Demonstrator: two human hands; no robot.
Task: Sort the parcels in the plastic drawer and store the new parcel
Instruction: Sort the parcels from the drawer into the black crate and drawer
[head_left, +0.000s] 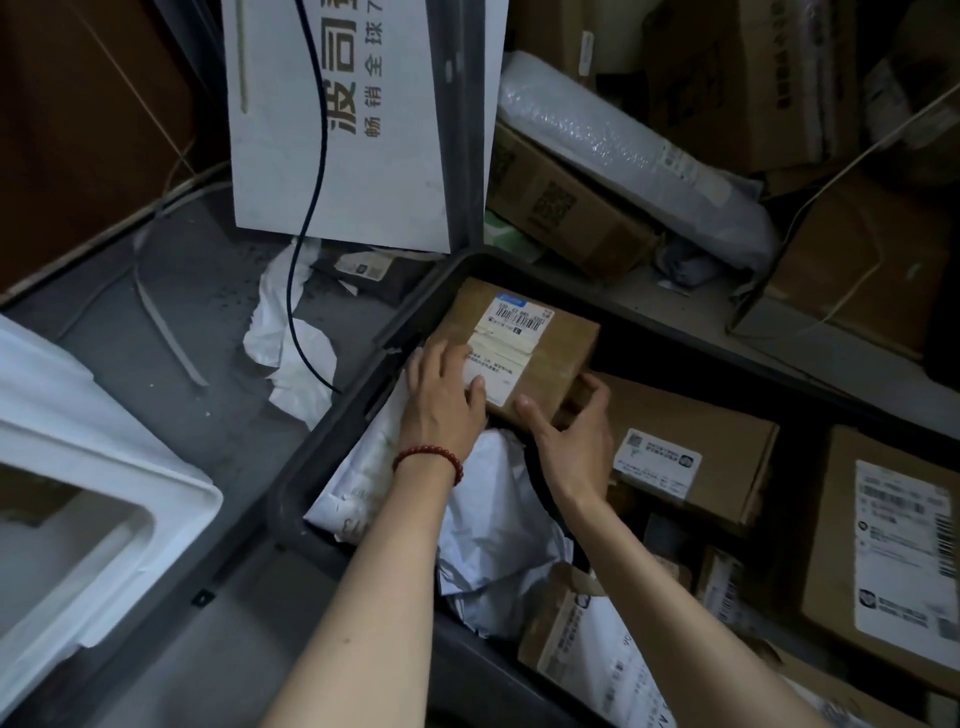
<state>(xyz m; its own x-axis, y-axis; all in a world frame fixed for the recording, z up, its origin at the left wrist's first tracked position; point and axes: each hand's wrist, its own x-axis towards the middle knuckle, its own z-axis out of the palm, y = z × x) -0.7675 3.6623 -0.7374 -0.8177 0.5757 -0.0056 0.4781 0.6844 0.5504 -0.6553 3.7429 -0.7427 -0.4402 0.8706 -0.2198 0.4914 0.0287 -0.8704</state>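
Note:
A dark plastic drawer (332, 426) holds several parcels. In its far left corner lies a small brown cardboard box (561, 338) with a white shipping label. My left hand (447, 395), with a red bead bracelet on the wrist, lies flat on the box's label with straight fingers. My right hand (571, 431) grips the box's near right corner, thumb on top and fingers round the side. White plastic mailers (488, 530) lie under my forearms. A brown labelled box (691, 447) sits right of the small box.
More labelled cardboard boxes (888, 545) fill the drawer's right side. Behind the drawer are a bubble-wrapped parcel (623, 140) and stacked boxes (566, 208). A white printed board (358, 114), a black cable (306, 291) and crumpled white paper lie on the grey floor. A white foam box (93, 499) stands at left.

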